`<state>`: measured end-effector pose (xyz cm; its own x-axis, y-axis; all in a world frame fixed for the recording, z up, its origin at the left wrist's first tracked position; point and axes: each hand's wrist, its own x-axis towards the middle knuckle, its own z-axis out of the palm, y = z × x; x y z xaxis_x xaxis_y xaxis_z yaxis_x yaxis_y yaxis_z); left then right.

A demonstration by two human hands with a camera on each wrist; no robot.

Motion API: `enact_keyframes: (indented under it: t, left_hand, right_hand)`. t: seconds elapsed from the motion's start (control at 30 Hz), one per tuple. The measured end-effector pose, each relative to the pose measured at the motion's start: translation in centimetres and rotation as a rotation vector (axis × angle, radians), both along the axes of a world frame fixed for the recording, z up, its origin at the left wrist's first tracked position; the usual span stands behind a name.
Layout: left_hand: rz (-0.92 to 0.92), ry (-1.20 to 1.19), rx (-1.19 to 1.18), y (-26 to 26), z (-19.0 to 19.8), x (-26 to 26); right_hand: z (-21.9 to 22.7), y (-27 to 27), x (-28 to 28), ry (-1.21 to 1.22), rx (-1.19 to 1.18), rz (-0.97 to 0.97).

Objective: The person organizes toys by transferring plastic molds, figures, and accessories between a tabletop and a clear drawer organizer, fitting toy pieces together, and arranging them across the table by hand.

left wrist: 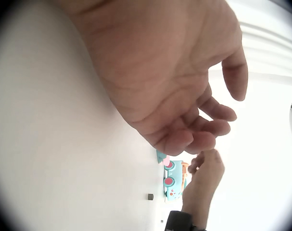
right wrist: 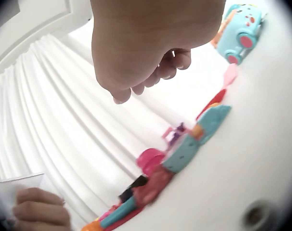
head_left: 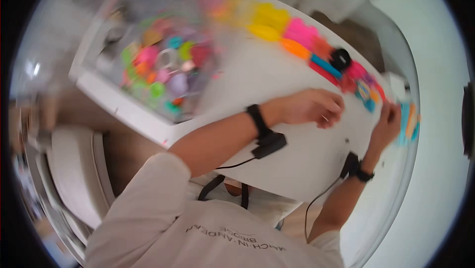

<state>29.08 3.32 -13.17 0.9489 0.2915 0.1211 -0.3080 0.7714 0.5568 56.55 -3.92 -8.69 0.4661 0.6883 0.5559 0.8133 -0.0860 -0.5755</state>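
My left hand (head_left: 314, 108) is over the white table, palm showing and fingers loosely bent; nothing is seen in its grasp in the left wrist view (left wrist: 155, 72). Farther right, my right hand (head_left: 387, 127) is raised beside a turquoise toy car (head_left: 405, 122) with pink wheels, its fingers bent. No held object shows in the right wrist view, where the hand (right wrist: 150, 53) hides part of its own fingers. The same car (right wrist: 240, 36) stands on the table there, and also shows beyond my left hand in the left wrist view, behind the right hand (left wrist: 203, 178).
Colourful toy pieces run along the table's far edge: yellow (head_left: 269, 20), pink (head_left: 301, 33), orange (head_left: 296, 48), blue (head_left: 326, 65) and black (head_left: 340, 59). A clear bag (head_left: 190, 107) of small mixed pieces lies at the left. White curtains (right wrist: 54, 106) hang behind.
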Motion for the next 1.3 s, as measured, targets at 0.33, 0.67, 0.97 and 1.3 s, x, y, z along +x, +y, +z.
enact_keyframes:
  t: [0.33, 0.67, 0.97, 1.3]
  left_hand:
    - [-0.064, -0.465, -0.094, 3.4, -6.7, 2.7]
    - [0.18, -0.438, -0.455, 0.5, -19.1, 7.5]
    - [0.213, -0.77, -0.555, 2.5, -15.4, 7.5]
    - [0.278, -1.191, -0.593, 4.5, -12.0, 1.9]
  right_hand:
    - [14.6, 5.6, -32.6, -0.455, -0.097, 1.288]
    - [6.8, 13.1, -45.8, -0.602, -0.795, 1.227]
    - [6.6, 12.8, -43.8, -0.749, -1.243, 0.958]
    - [7.9, 11.9, -43.1, -0.698, -1.121, 1.116]
